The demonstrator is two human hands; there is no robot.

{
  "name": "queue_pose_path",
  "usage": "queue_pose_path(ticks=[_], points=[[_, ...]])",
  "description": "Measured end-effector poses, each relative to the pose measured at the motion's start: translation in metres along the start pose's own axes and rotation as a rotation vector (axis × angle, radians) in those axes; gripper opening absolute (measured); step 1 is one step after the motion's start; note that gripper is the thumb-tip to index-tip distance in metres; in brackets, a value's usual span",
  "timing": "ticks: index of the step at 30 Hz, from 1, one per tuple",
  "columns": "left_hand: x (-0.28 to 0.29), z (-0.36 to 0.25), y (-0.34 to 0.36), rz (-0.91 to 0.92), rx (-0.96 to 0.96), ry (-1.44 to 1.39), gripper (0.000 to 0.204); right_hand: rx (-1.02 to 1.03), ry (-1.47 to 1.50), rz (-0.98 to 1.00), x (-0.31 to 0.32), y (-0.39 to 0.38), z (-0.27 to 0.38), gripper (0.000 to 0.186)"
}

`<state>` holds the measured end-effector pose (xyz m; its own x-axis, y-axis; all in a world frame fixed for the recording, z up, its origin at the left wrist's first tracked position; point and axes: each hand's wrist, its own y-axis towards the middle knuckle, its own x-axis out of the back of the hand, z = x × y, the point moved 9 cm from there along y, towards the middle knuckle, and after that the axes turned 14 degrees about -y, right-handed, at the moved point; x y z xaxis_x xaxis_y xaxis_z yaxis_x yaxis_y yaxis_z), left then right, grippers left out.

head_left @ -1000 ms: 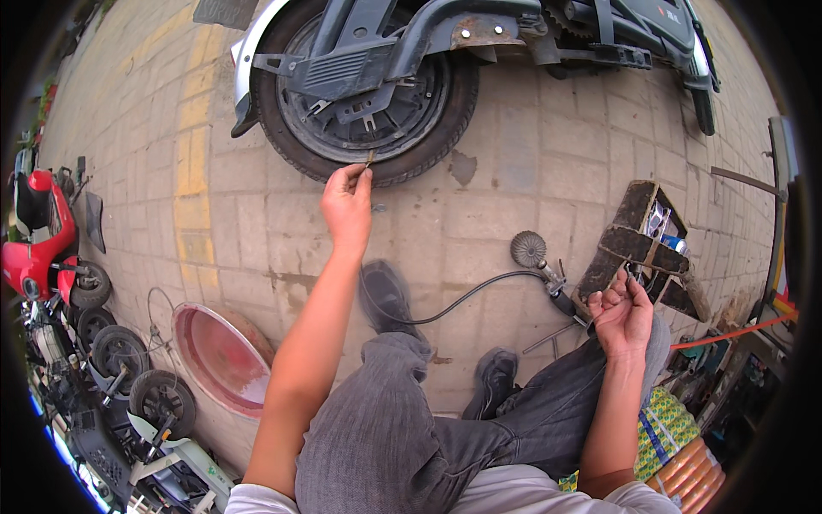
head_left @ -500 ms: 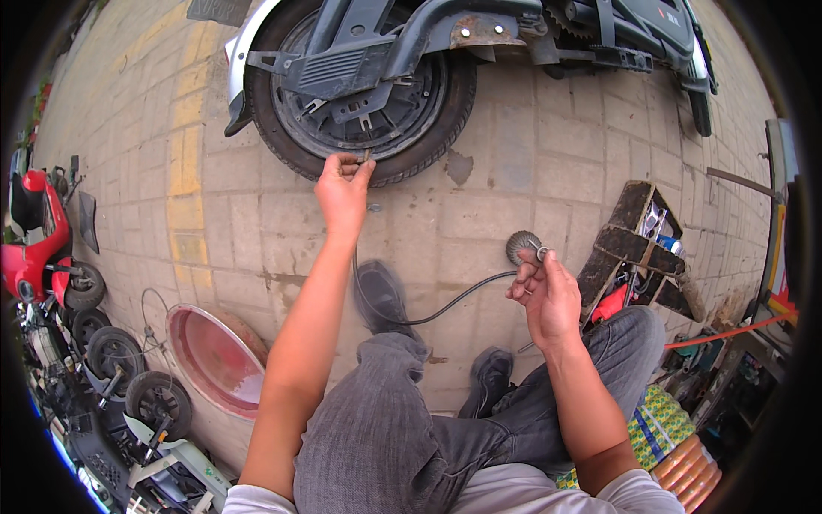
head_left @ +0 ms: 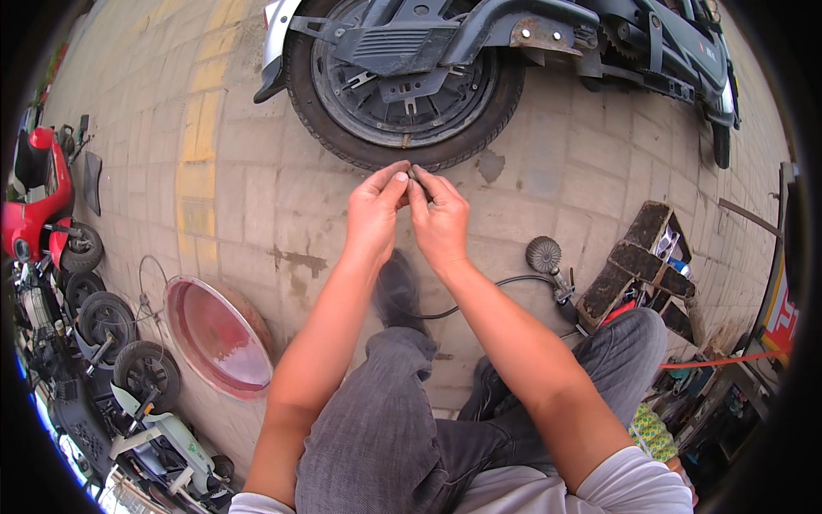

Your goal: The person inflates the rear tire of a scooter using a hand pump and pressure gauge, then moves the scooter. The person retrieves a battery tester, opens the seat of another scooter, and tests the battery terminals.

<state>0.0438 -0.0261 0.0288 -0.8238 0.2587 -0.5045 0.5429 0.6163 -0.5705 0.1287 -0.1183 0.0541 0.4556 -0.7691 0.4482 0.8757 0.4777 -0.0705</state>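
Observation:
My left hand and my right hand meet fingertip to fingertip just below the scooter's rear tyre. Together they pinch a small dark part, too small to make out. The wheel's black hub is right above them. An air hose with a round gauge head lies on the paving to the right of my right wrist, untouched. My grey-trousered legs and dark shoes are below the hands.
A red round basin sits on the paving at the left. Small toy scooters and a red scooter line the left edge. A dirty open toolbox and an orange hose are at the right.
My right hand has swung left from the toolbox, past the gauge head, to join my left hand. My left hand has stayed by the tyre, still holding the small part.

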Motion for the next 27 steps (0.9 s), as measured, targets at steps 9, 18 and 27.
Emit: queue_pose_path(ticks=[9,18,27], points=[[0.008,0.003,0.018,-0.041,0.024,-0.109,0.025,0.14,-0.07,-0.055,-0.007,0.011,0.007,0.016],[0.011,0.004,0.026,-0.056,0.032,-0.131,0.023,0.11,-0.064,-0.04,-0.01,0.016,0.008,0.018],[0.01,0.001,0.028,-0.077,0.046,-0.168,0.02,0.09,-0.097,-0.023,-0.016,0.023,0.011,0.019]])
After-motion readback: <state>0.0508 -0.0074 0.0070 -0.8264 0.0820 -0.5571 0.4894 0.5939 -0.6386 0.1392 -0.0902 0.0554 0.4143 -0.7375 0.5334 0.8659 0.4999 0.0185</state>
